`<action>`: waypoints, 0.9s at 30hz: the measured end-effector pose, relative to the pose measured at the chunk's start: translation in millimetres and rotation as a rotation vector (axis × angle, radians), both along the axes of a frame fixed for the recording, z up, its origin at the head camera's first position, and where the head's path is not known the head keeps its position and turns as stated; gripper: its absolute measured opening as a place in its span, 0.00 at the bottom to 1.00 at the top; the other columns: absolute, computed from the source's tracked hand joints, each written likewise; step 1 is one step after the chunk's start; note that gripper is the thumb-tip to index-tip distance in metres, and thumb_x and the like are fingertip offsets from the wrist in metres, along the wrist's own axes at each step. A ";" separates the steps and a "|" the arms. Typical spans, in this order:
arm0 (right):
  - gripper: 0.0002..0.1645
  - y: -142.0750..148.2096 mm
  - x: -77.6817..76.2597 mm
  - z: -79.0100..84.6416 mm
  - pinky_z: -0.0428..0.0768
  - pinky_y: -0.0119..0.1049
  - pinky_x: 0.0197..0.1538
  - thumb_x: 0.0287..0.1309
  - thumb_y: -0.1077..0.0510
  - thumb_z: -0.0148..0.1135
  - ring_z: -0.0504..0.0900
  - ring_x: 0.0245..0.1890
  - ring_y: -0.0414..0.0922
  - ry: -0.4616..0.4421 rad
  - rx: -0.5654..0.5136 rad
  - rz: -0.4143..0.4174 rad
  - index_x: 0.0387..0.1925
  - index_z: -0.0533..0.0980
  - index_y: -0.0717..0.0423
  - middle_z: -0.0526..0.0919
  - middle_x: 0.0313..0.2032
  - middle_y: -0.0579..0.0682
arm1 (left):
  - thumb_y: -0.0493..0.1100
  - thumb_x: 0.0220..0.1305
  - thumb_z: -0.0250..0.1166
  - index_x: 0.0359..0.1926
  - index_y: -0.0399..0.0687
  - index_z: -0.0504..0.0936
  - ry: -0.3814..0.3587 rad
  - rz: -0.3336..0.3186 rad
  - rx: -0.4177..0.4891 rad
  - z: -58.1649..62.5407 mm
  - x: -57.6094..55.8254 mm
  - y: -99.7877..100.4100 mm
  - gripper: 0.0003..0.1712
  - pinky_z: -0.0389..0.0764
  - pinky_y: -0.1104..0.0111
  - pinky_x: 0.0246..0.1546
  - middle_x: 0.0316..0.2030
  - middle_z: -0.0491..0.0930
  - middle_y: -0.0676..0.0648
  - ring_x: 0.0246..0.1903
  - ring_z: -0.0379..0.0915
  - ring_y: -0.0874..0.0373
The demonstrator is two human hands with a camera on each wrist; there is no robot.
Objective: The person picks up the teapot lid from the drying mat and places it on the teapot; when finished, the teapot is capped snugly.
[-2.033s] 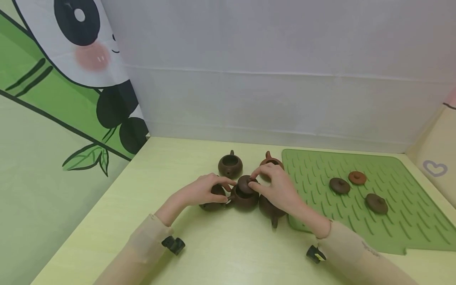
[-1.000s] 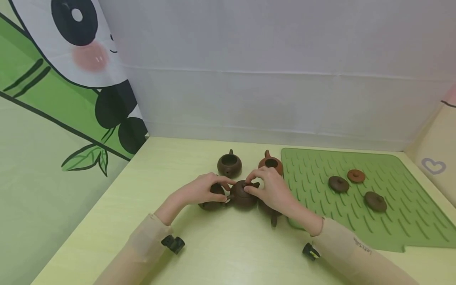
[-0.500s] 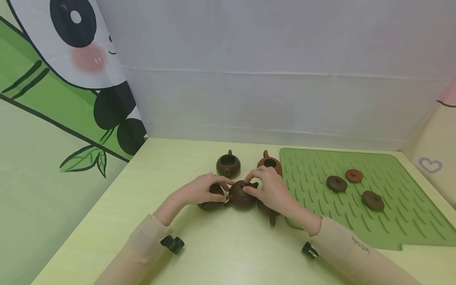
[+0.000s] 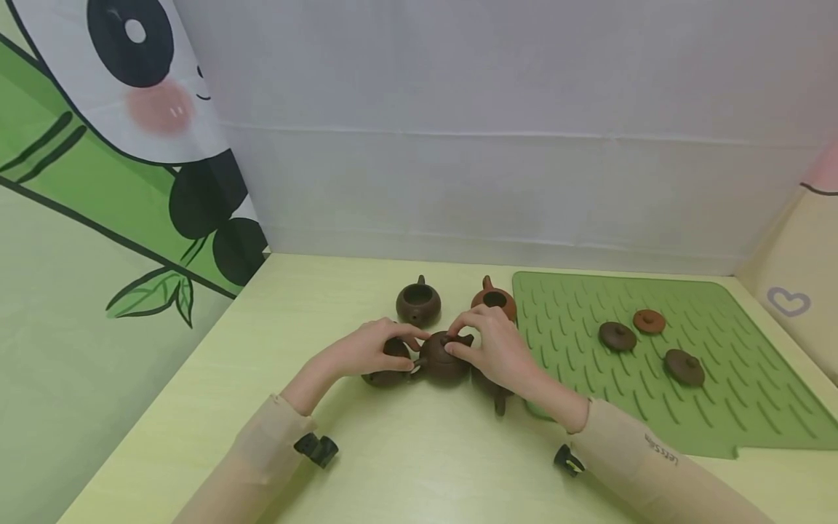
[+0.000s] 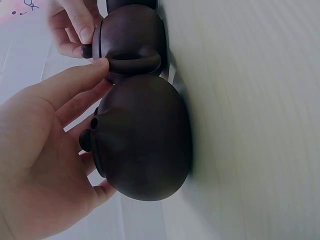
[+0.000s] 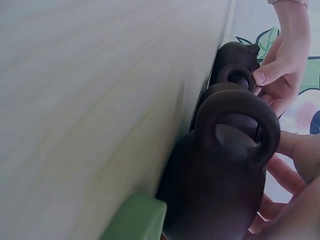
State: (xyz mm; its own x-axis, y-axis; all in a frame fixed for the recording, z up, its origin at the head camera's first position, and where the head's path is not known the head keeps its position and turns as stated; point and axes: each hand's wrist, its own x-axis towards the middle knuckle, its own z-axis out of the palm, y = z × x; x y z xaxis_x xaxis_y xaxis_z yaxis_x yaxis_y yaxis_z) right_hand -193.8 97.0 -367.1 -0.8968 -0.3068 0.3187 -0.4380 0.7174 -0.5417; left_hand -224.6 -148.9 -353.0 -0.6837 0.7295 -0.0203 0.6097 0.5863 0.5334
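My right hand (image 4: 494,349) pinches the knob of a dark brown teapot lid (image 5: 96,42), which sits on the opening of the middle clay teapot (image 4: 441,367). My left hand (image 4: 366,351) holds that teapot's loop handle (image 5: 135,66) between thumb and fingers. Below the left palm stands another dark teapot (image 5: 147,142) with its lid on and its spout toward the left wrist camera. Partly hidden by my right hand is a further dark teapot (image 6: 215,190), its handle pointing toward me. All three stand close in a row.
Behind the row stand an uncovered dark teapot (image 4: 419,311) and an uncovered reddish teapot (image 4: 483,297). A green mat (image 4: 576,298) on the right bears two dark lids, one nearer (image 4: 684,367) and one farther (image 4: 617,336), plus a reddish lid (image 4: 649,321).
The lid, tilted over the middle teapot two seconds ago, came down onto its opening, and my right hand still pinches the knob. The left hand has kept its place.
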 end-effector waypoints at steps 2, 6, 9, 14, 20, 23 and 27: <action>0.07 0.0 0.2 0.5 0.75 0.49 0.51 0.53 0.50 0.74 0.74 0.53 0.51 0.001 -0.001 -0.002 0.33 0.82 0.40 0.82 0.48 0.48 | 0.42 0.65 0.66 0.65 0.47 0.75 0.002 0.000 0.001 -0.5 -0.4 -0.1 0.27 0.77 0.50 0.56 0.50 0.85 0.45 0.54 0.79 0.48; 0.07 0.2 0.8 1.8 0.75 0.50 0.52 0.53 0.50 0.74 0.75 0.54 0.52 -0.002 -0.010 -0.001 0.33 0.82 0.40 0.82 0.48 0.49 | 0.42 0.65 0.66 0.65 0.47 0.75 0.006 -0.002 0.003 -1.2 -1.0 -0.2 0.27 0.77 0.50 0.56 0.50 0.85 0.45 0.54 0.79 0.49; 0.07 0.3 0.4 1.5 0.75 0.51 0.53 0.53 0.51 0.74 0.75 0.55 0.52 -0.012 -0.021 0.005 0.33 0.82 0.40 0.82 0.48 0.49 | 0.42 0.65 0.66 0.65 0.47 0.75 0.018 -0.001 0.000 -2.3 -1.3 -0.3 0.27 0.77 0.50 0.56 0.50 0.86 0.45 0.54 0.80 0.49; 0.06 0.6 -1.6 -0.2 0.74 0.53 0.56 0.53 0.52 0.74 0.75 0.56 0.52 -0.039 -0.051 0.012 0.33 0.83 0.42 0.83 0.47 0.47 | 0.42 0.65 0.66 0.64 0.46 0.75 0.068 -0.018 -0.022 -3.5 -0.4 0.7 0.27 0.79 0.51 0.54 0.49 0.86 0.45 0.52 0.81 0.49; 0.10 3.0 -2.0 1.2 0.72 0.52 0.58 0.52 0.53 0.75 0.73 0.57 0.52 -0.050 -0.056 0.003 0.37 0.83 0.44 0.81 0.48 0.49 | 0.42 0.66 0.65 0.66 0.46 0.74 0.119 -0.032 -0.077 -2.1 2.0 2.6 0.27 0.80 0.55 0.52 0.49 0.86 0.46 0.51 0.81 0.51; 0.13 7.9 -1.4 5.2 0.72 0.51 0.59 0.51 0.54 0.75 0.74 0.56 0.52 -0.018 -0.071 0.030 0.40 0.83 0.47 0.81 0.48 0.50 | 0.42 0.66 0.65 0.65 0.47 0.74 0.143 -0.018 -0.101 -0.6 3.8 3.0 0.27 0.79 0.57 0.50 0.48 0.86 0.48 0.50 0.81 0.51; 0.17 21.1 0.7 12.3 0.73 0.50 0.57 0.51 0.57 0.75 0.74 0.54 0.51 0.036 -0.089 0.068 0.45 0.82 0.50 0.82 0.49 0.51 | 0.43 0.65 0.66 0.65 0.47 0.75 0.176 0.011 -0.113 3.3 6.3 4.9 0.27 0.78 0.56 0.50 0.48 0.86 0.49 0.51 0.80 0.50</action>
